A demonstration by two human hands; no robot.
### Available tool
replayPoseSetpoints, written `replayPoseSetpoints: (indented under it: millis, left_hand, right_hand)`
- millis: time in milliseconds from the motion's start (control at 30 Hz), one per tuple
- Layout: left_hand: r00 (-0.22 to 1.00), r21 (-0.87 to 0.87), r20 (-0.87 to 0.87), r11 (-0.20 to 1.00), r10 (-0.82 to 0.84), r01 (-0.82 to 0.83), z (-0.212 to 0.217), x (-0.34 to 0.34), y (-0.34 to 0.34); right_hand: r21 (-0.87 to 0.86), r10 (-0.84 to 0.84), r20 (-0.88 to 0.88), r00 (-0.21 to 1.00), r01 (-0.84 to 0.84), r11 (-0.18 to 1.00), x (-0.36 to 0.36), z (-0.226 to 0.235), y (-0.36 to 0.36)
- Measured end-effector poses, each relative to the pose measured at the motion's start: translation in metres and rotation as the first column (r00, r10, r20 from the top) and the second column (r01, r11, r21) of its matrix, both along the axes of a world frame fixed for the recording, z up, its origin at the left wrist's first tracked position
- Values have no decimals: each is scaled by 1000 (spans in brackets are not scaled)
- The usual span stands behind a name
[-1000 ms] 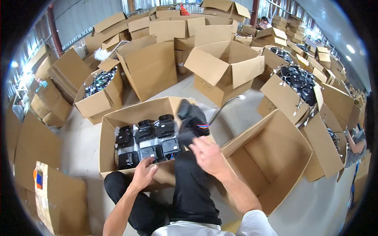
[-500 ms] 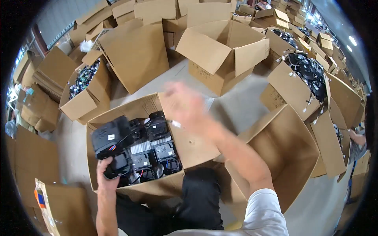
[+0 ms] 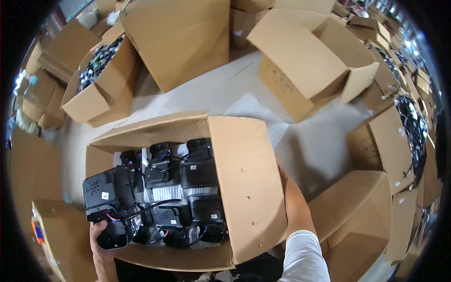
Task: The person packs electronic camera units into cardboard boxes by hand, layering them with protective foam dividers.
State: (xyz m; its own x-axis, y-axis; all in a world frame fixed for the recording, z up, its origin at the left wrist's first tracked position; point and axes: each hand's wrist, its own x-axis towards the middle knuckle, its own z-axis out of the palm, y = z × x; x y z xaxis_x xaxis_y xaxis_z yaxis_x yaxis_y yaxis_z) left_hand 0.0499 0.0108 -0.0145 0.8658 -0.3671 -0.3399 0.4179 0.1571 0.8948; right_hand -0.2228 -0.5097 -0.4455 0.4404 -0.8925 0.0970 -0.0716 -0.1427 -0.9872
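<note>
My left hand (image 3: 96, 242) is closed on the lower end of a black plastic fan-like unit (image 3: 109, 189), with its thumb on the near edge. The unit has a slotted star-shaped vent, a small white label and coloured wires. It is tilted at the left side of an open cardboard box (image 3: 164, 264). Inside that box, several similar black units (image 3: 199, 175) lie in rows with pale ribbed packing (image 3: 167, 193) between them. My right hand (image 3: 282, 173) is at the far outer edge of the raised right flap (image 3: 248, 188); its fingers are hidden behind the flap.
Another open carton (image 3: 359, 235) stands at the lower right. Farther off are a big carton (image 3: 181, 42), an open flapped carton (image 3: 300, 61) and a carton of small parts (image 3: 101, 63). A pale sheet (image 3: 253, 110) lies on the grey floor (image 3: 202, 91). Black parts (image 3: 411, 129) fill a right-hand carton.
My right hand has come down from above the box to behind its right flap. The view has tilted down. My left hand still holds the black unit at the box's left side.
</note>
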Motion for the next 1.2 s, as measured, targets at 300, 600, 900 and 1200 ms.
replayPoseSetpoints:
  millis: [300,600,900,1200]
  left_hand:
    - [997,10,69,1000,-23,22,21,4,8]
    - [969,-323,22,919,245,-225,28,1,113]
    - [947,-497,-169,806,274,-322,13,5,181]
    - [843,-509,-108,700,527,-502,25,3,212]
  right_hand:
    - [297,81,384,920,-206,932,72,48,20]
    - [182,-417,168,893,387,904,3,281,-50]
    - [-641,-215,15,976,175,747,16,554,90]
    - [-782,300,-508,807,-579,232,218,493,278]
